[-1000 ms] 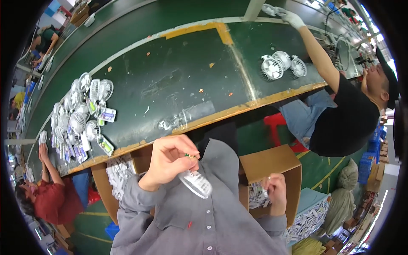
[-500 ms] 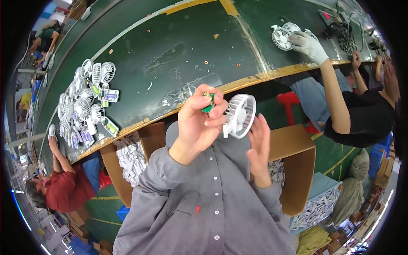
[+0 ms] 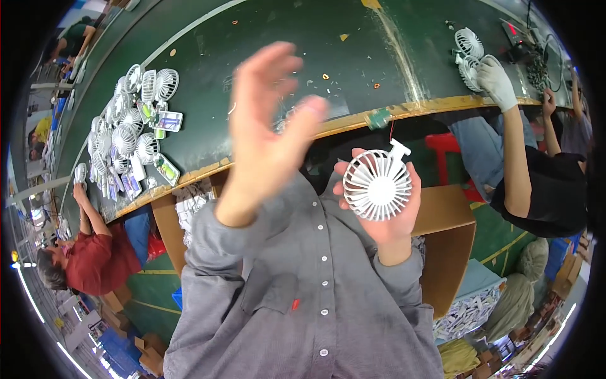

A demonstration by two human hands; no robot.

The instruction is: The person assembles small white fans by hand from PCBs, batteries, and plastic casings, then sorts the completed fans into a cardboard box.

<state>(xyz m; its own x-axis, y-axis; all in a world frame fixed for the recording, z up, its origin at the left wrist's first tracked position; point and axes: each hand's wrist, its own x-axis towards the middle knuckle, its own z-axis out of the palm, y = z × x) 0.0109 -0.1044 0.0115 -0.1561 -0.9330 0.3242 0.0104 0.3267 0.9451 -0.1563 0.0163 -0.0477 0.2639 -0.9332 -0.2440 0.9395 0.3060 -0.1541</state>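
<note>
A white round fan head (image 3: 384,188) lies in my right hand (image 3: 404,218), its caged grille toward me and its short neck pointing up and away. From the neck a thin red wire leads to a small green circuit board (image 3: 379,119), which hangs in front of the table edge. My left hand (image 3: 268,120) is raised over the bench, smeared by motion, its fingers apart with nothing in them. Further left, a heap of white handheld fans (image 3: 123,139) lies on the bench, some with their handles open.
The dark green bench (image 3: 208,69) has a worn wooden edge. Open cardboard boxes (image 3: 445,265) of white parts stand below it. To the right, a co-worker's gloved hand (image 3: 497,83) touches white fan parts; another person in red (image 3: 104,259) sits at left.
My left hand has let go of the green circuit board and moved up and left. My right hand has taken the fan head, which has turned to show its grille.
</note>
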